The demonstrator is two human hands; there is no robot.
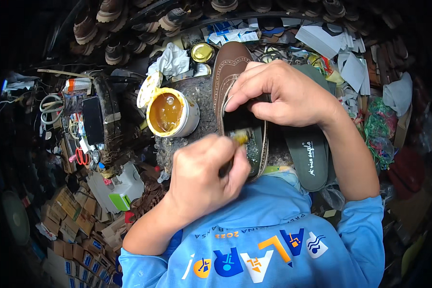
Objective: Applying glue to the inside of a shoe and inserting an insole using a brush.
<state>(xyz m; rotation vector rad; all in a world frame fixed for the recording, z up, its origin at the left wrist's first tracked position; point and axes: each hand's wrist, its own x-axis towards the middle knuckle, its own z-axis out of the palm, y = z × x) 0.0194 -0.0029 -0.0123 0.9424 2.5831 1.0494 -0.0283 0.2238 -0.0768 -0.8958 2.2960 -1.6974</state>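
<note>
A brown brogue shoe [231,57] lies with its toe pointing away and its opening facing up. My right hand [278,93] pinches the upper edge of that opening, fingers partly inside. In my left hand [204,173], closed at the shoe's heel end, is a small brush [243,136] whose yellowish, blurred end is over the inside of the shoe. The shoe's inner sole has a wet sheen there. Left of the shoe stands an open tin of amber glue [168,113], tilted toward me, its rim smeared yellow. Right of the shoe rests a dark green insole [308,161], partly under my right forearm.
A yellow-lidded tin [202,53] and a crumpled white cloth [172,60] are behind the glue. Scissors [81,156] and a dark phone-like slab [93,120] lie at left. Cardboard boxes [72,209] pile up lower left; several shoes [173,19] line the far rack.
</note>
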